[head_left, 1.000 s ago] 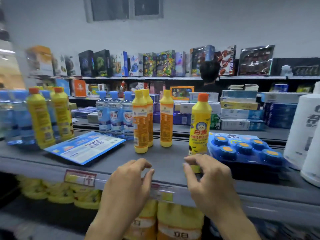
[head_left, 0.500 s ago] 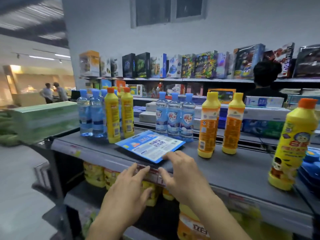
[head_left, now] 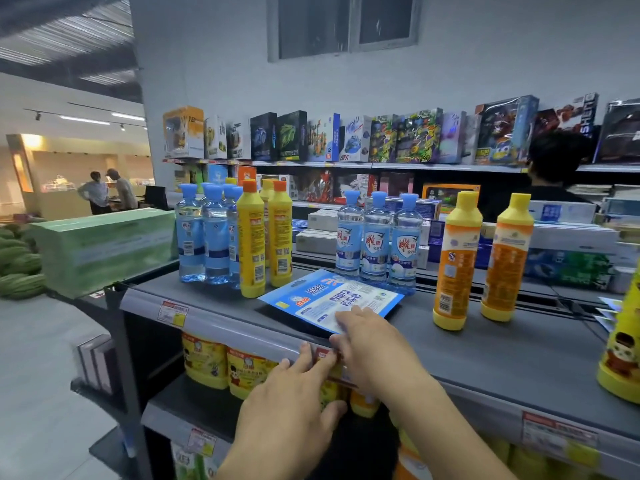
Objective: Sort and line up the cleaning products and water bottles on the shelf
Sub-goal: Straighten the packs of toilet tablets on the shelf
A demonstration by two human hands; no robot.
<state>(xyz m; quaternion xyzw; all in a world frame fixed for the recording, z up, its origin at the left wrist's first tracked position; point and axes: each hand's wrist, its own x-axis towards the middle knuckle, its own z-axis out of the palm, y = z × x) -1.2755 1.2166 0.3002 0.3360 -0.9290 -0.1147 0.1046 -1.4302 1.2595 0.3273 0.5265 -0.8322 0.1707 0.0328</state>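
Hands at shelf point(head_left: 485, 355) front lip. Left hand point(head_left: 291, 407) empty, fingers straight, tips at price rail point(head_left: 242, 327). Right hand point(head_left: 374, 344) fingers lie on blue packet point(head_left: 325, 299) near edge; I can't tell if it's pinched. Packet flat before three water bottles point(head_left: 375, 244); two orange-label bottles point(head_left: 457, 265) right, mixed cluster point(head_left: 251, 244) far left.

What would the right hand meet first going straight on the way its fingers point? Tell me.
The flat blue packet lying on the shelf: the right hand points up-left at it, fingertips seemingly touching its near edge.
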